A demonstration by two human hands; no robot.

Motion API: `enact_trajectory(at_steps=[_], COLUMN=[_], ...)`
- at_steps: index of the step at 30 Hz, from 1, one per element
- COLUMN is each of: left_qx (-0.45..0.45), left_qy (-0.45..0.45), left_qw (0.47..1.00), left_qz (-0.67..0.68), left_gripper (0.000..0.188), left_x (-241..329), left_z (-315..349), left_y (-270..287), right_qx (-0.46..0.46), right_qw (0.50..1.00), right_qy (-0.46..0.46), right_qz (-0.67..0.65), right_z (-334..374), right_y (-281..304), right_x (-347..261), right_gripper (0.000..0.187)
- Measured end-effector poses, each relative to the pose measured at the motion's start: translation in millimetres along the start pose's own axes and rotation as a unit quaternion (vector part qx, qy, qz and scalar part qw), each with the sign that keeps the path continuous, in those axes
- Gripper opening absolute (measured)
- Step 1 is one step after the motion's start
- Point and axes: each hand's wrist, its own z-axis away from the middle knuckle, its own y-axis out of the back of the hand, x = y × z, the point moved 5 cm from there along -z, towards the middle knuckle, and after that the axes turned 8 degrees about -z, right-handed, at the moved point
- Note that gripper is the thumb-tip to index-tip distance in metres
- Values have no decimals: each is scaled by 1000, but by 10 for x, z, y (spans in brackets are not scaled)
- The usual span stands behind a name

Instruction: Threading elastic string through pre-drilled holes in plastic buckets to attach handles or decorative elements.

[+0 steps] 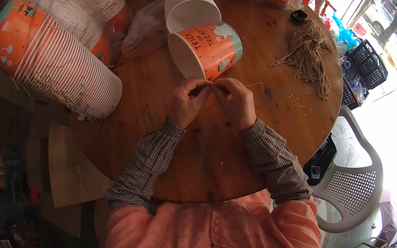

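In front of me, my left hand (189,102) and my right hand (237,105) meet with thumbs and fingertips pinched together. What sits between the fingertips is too small to make out. Just behind them, an orange and green paper bucket (216,48) lies on its side, its open white mouth facing left toward my left hand. A short piece of beige cord (255,85) shows beyond my right hand; whether that hand holds it is hidden. Behind the bucket is a second paper bucket (192,9), white side showing.
Nested bucket stacks (66,59) lean at the left, with loose cords over the nearest. A bundle of beige cords (308,53) and a small black object (298,16) lie on the round wooden table (204,160). Clear plastic (145,34) is crumpled beside the buckets. A plastic chair (351,184) stands right.
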Motion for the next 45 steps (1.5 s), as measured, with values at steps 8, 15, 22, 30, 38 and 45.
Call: enact_trajectory(at_steps=[8, 15, 22, 30, 38, 45], left_qx=[-19, -65, -115, -152, -109, -97], left_qy=[57, 152, 173, 261, 220, 190], left_qw=[997, 977, 950, 841, 910, 939], left_qz=[43, 137, 232, 448, 335, 272], left_gripper=[9, 12, 12, 14, 16, 16], left_x=[-143, -178, -290, -324, -334, -118], left_z=[0, 0, 2, 37, 36, 34], left_y=[-13, -16, -48, -100, -70, -82], right_qx=[-20, -20, -21, -29, -32, -2], right_qw=[987, 998, 994, 992, 999, 991], right_qy=[122, 41, -67, -61, -24, -84], right_qz=[106, 42, -78, -106, -27, -105], right_z=[2, -9, 6, 7, -4, -13], right_y=[-21, -27, -52, -39, -6, 29], right_x=[-42, -36, 165, 81, -27, 107], right_gripper=[14, 16, 16, 18, 15, 12])
